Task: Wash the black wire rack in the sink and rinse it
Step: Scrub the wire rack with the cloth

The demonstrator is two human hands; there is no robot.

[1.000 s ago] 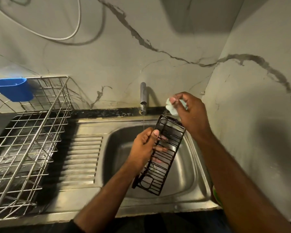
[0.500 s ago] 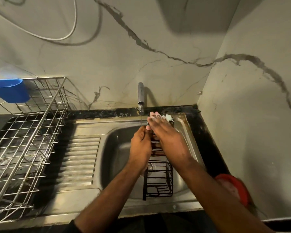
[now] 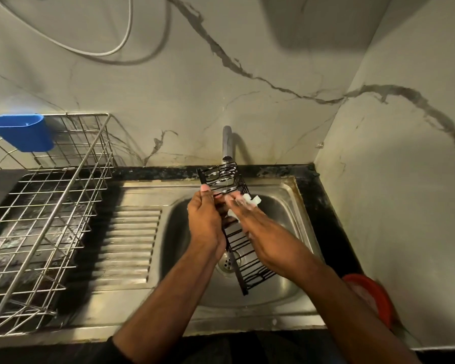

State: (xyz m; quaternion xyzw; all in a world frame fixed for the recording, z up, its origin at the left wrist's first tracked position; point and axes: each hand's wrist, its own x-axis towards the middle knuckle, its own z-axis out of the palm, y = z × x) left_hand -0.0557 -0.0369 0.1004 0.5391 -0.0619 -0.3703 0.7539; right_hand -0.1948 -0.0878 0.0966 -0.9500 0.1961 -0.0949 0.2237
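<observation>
Single head-worn wide-angle view, looking forward and steeply down from close above the sink [image 3: 294, 319], centre frame. Wall bends at the edges. Faucet [image 3: 227, 143] upper centre; forearms enter from bottom edge.

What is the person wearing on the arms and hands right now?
Nothing on the hands: the left hand and the right hand are bare, with no gloves, rings or watch in view. Both forearms are bare too. A dark sleeve edge shows at the left arm's lower end, near the frame's bottom.
</observation>
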